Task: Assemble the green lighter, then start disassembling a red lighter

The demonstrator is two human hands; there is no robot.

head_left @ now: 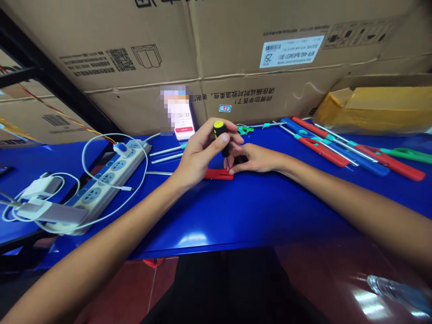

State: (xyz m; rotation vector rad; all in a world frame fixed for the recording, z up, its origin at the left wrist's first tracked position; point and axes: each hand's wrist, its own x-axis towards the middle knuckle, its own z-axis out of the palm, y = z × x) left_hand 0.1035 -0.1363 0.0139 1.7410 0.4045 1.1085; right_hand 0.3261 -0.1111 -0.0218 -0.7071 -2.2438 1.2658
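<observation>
My left hand (204, 150) is wrapped round a screwdriver (220, 135) with a black handle and a yellow end. The screwdriver stands nearly upright, its shaft pointing down at the right end of a red plastic piece (219, 174) lying on the blue table (216, 216). My right hand (251, 159) has its thumb and fingers pinched at that same end, beside the screwdriver's tip. What lies between those fingers is too small to make out. A metal rod (158, 173) shows to the left of the red piece, partly behind my left wrist.
Several red, blue and green pieces with metal rods (337, 148) lie at the right. A lit phone (184, 121) leans on a large cardboard box (135, 99) behind. On the left are a power strip (104, 184) and white cables. A yellow-taped box (381, 103) stands back right.
</observation>
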